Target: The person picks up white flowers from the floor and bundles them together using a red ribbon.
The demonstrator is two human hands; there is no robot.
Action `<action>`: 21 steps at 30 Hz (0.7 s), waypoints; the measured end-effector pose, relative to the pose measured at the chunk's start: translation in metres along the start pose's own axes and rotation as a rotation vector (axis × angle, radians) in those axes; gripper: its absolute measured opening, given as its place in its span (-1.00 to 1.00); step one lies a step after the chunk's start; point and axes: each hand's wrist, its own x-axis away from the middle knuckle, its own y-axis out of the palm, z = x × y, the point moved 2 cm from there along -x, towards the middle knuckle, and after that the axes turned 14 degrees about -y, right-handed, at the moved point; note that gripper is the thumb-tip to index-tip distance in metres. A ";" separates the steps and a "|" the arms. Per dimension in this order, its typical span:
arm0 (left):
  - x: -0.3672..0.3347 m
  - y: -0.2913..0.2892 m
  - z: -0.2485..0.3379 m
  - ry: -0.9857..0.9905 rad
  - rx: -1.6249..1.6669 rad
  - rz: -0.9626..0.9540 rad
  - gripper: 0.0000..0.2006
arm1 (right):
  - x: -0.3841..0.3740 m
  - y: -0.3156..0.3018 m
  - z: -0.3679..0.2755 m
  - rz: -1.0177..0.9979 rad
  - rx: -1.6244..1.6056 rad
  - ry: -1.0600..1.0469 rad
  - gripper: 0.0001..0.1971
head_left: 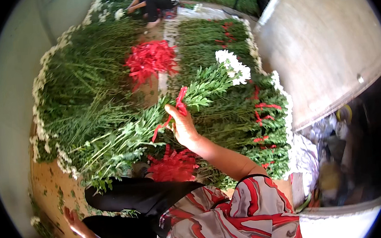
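My right hand (183,127) is closed around a bunch of white chrysanthemums (208,85), held slantwise above the flower rows. Its white heads point to the far right and its leafy stems run down toward my knees. A red ribbon (181,102) circles the stems just at my fingers, one end hanging loose. Low on the left, my left hand (75,223) is open beside my knee, fingers apart, holding nothing. The nearest things to it are leaf scraps on the brown floor (47,177).
Untied flower stems (79,69) cover the left side; bunches with red ties (240,128) lie in rows on the right. Red ribbon piles (152,59) sit between them and near my legs. Another person (159,0) crouches at the back. A pale panel (323,46) curves along the right.
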 end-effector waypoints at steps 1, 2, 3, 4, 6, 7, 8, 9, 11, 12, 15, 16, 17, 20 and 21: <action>0.015 0.027 0.012 0.036 -0.221 -0.028 -0.54 | -0.001 -0.011 -0.017 0.045 -0.034 -0.028 -0.64; 0.032 0.051 0.035 0.092 -0.432 -0.041 -0.54 | -0.014 -0.036 -0.023 0.033 0.008 -0.097 -0.65; 0.022 0.063 0.021 0.143 -0.529 -0.131 -0.57 | -0.018 -0.064 -0.026 0.105 0.013 -0.093 -0.67; 0.011 0.063 0.009 0.198 -0.632 -0.196 -0.59 | -0.018 -0.073 -0.038 0.165 0.000 -0.079 -0.68; 0.007 0.069 0.018 0.110 -0.660 -0.185 -0.70 | -0.013 -0.106 -0.062 0.251 0.086 -0.152 -0.73; 0.014 0.074 0.028 0.080 -0.645 -0.208 -0.71 | -0.012 -0.137 -0.074 0.308 0.128 -0.201 -0.74; 0.018 0.079 0.034 0.050 -0.631 -0.224 -0.73 | -0.012 -0.174 -0.081 0.361 0.165 -0.248 -0.75; 0.015 0.080 0.031 0.113 -0.562 -0.195 -0.73 | -0.015 -0.210 -0.085 0.384 0.177 -0.298 -0.77; 0.007 0.081 0.024 0.113 -0.600 -0.199 -0.73 | -0.011 -0.273 -0.093 0.468 0.241 -0.367 -0.79; 0.004 0.079 0.022 0.111 -0.621 -0.193 -0.73 | -0.007 -0.299 -0.098 0.522 0.289 -0.385 -0.80; -0.003 0.074 0.021 0.131 -0.663 -0.182 -0.72 | 0.016 -0.369 -0.106 0.584 0.265 -0.349 -0.78; -0.003 0.073 0.021 0.127 -0.669 -0.183 -0.72 | 0.025 -0.396 -0.111 0.606 0.330 -0.278 -0.71; 0.001 0.074 0.024 0.122 -0.696 -0.193 -0.73 | 0.034 -0.424 -0.114 0.708 0.424 -0.177 -0.65; 0.017 0.081 0.038 0.124 -0.736 -0.190 -0.73 | 0.060 -0.487 -0.096 1.067 0.534 0.071 -0.45; 0.021 0.081 0.038 0.133 -0.723 -0.172 -0.74 | 0.066 -0.501 -0.087 1.189 0.539 0.144 -0.37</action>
